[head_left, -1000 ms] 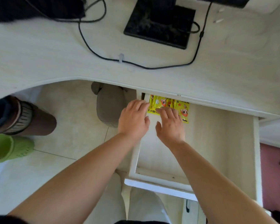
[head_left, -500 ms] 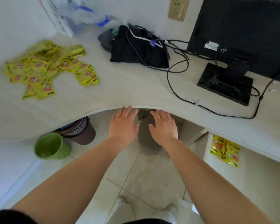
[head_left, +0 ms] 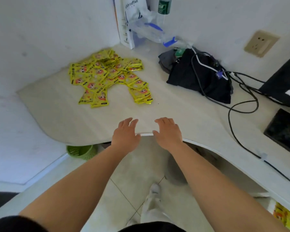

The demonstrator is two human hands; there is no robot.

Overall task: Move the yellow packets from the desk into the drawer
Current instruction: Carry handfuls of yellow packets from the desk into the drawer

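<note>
A loose heap of yellow packets [head_left: 107, 77] lies on the pale desk [head_left: 182, 113] in the far left corner. My left hand [head_left: 126, 134] and my right hand [head_left: 168, 133] hover side by side over the desk's front edge, fingers relaxed and spread, holding nothing. Both hands are well short of the heap. At the bottom right corner a few yellow packets in the drawer [head_left: 283, 216] show below the desk edge; the drawer itself is mostly out of view.
A black bag [head_left: 199, 76] with tangled cables [head_left: 238, 104] sits right of the heap. A monitor base [head_left: 285, 131] stands at the right edge. A plastic bag and bottle [head_left: 151, 30] stand in the back corner. A green basket [head_left: 80, 152] is under the desk.
My hands left the packets in the drawer and moved left and up to the desk's front edge. The view swung from the drawer to the heap on the desk.
</note>
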